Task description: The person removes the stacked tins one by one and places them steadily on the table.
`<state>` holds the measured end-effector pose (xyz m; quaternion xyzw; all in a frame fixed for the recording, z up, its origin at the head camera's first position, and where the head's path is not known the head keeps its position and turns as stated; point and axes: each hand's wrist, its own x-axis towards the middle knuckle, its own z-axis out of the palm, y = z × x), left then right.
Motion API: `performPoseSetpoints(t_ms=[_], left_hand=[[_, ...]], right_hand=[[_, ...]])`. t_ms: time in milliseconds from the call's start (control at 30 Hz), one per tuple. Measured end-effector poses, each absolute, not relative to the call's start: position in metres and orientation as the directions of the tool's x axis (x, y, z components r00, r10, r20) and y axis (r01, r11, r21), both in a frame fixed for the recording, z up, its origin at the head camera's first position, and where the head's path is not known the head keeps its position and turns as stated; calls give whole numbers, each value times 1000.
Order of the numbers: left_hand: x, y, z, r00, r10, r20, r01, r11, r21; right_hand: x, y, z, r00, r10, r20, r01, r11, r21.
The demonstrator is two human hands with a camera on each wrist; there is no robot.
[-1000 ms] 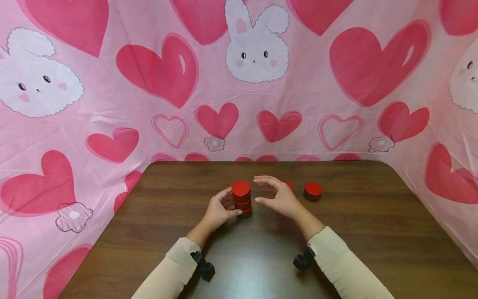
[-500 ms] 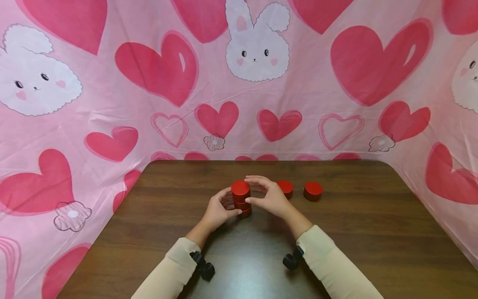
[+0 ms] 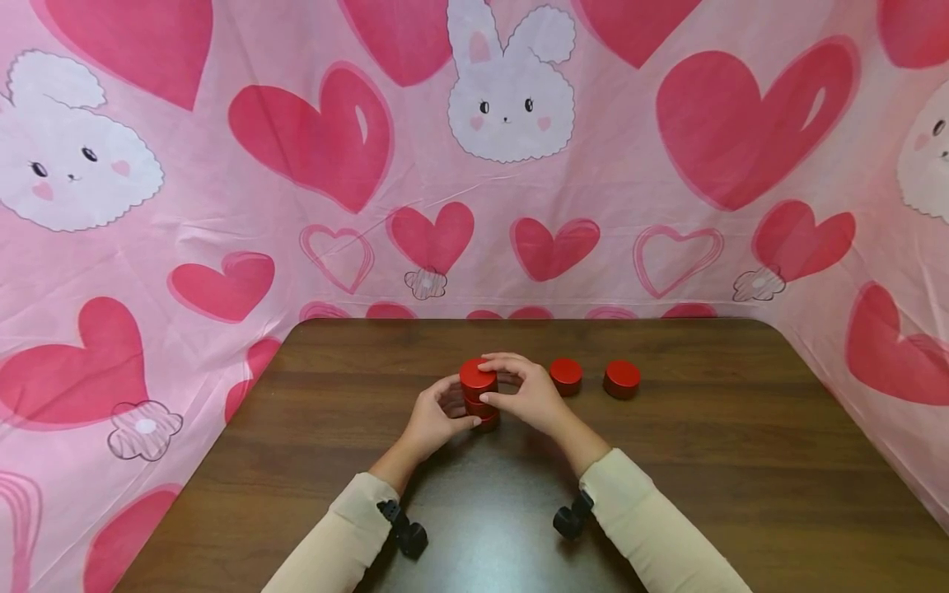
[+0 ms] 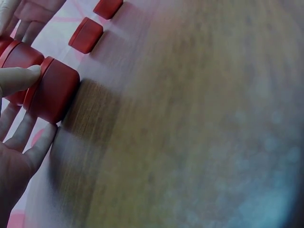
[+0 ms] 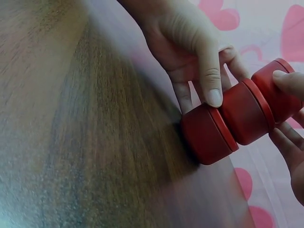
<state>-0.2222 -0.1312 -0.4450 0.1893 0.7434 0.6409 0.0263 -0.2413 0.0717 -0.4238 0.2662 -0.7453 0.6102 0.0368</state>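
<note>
Left grip first: the left hand (image 3: 433, 420) sits at 9 o'clock of a stack of red tins (image 3: 479, 395), thumb pressed to the seam above the bottom tin (image 5: 209, 134) and the other fingers curled loosely behind it, so this hand pinches the lowest tin of the stack. In the left wrist view the thumb tip (image 4: 19, 80) lies on the rim of that tin, with the remaining fingers (image 4: 28, 142) spread beside it and only lightly bent. Stack itself: three round red tins, one on another, upright, near the middle of the dark wooden desk (image 3: 741, 461); the middle tin (image 5: 248, 112) looks set a little off the line of the one below. Right grip: the right hand (image 3: 530, 395) closes in from 3 o'clock, fingers curved over and around the top tin (image 3: 478, 375), forefinger lying across its lid, thumb against the side lower down; it holds the top of the stack. Both sleeves (image 3: 652, 535) are cream, each with a black camera mount (image 3: 404, 531) at the wrist. Further on toward 3 o'clock, two loose red tins stand on the desk, apart from the stack and from each other: the nearer tin (image 3: 566, 375) just beyond the right hand's knuckles, the far tin (image 3: 621, 379) beside it. Behind the desk, from 9 through 12 to 3 o'clock, hangs a pink cloth (image 3: 222, 165) printed with hearts and white rabbits.
</note>
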Motion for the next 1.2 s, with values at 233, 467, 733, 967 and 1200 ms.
performPoseSetpoints(t_ms=[233, 467, 733, 967, 1200], left_hand=[[-222, -131, -444, -929, 316, 194, 237, 105, 966], [-222, -131, -444, -927, 317, 201, 244, 101, 965], [-222, -132, -446, -921, 324, 219, 268, 115, 957], [-221, -132, -444, -923, 328, 199, 250, 119, 961], [-222, -131, -444, -922, 329, 207, 259, 125, 958]], right_hand=[[-244, 75, -430, -859, -339, 384, -442, 114, -890], [-241, 78, -431, -858, -328, 395, -449, 106, -887], [-230, 81, -420, -866, -314, 390, -444, 124, -887], [-215, 85, -401, -862, -317, 395, -452, 130, -882], [-210, 89, -397, -858, -309, 411, -462, 113, -880]])
